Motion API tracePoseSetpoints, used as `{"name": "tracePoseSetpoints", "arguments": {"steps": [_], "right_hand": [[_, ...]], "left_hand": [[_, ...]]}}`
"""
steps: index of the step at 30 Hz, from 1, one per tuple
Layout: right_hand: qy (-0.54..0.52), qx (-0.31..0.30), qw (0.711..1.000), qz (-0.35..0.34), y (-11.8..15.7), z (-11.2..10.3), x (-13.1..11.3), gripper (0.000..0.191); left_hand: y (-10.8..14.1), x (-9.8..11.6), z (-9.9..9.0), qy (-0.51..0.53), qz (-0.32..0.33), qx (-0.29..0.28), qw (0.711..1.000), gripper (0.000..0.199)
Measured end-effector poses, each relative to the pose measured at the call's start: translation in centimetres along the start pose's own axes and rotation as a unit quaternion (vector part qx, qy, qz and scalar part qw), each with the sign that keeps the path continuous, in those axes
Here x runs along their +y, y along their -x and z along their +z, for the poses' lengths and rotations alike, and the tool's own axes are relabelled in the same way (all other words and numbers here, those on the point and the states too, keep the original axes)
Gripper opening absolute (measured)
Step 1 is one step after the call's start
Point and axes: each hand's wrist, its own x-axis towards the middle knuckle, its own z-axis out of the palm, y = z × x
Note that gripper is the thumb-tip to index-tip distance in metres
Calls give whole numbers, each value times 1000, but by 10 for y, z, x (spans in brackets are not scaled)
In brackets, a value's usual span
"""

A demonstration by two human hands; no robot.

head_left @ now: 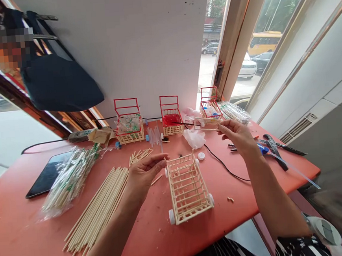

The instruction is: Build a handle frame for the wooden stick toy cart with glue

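A small cart of thin wooden sticks (pixel 190 197) with white round wheels lies in front of me on the red table. My left hand (pixel 146 171) is closed, thumb and fingertips pinched at the cart's far left corner. Raised over the right side of the table, my right hand (pixel 237 136) pinches a small light frame of wooden sticks (pixel 208 129), held apart from the cart. A white cap (pixel 201 156) lies just beyond the cart. To the left is a bundle of loose wooden sticks (pixel 97 208), with shorter cut sticks (pixel 140 156) behind it.
Finished-looking carts with red handles (pixel 130 135) (pixel 172 130) (pixel 209 111) stand along the wall. Wrapped sticks (pixel 71 179) lie over a black tablet (pixel 42 185) at left. Pliers (pixel 275 151), a blue glue gun (pixel 263 149) and a black cable (pixel 224 169) are at right.
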Motion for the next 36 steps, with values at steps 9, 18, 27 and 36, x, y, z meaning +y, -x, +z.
{"name": "tracePoseSetpoints", "arguments": {"steps": [9,18,27,36], "right_hand": [[162,13,977,140,10,-28,48,16],[247,31,961,120,38,-10,68,7],[284,40,957,49,72,-17,51,3],[11,286,948,137,125,-125,77,41]], "left_hand": [[3,-8,-3,4,-2,-1,1000,34],[6,-12,-4,3,-1,9,1000,36],[7,-10,-3,-1,-9,34,999,36],[5,-17,-6,-22,16,39,999,33]]}}
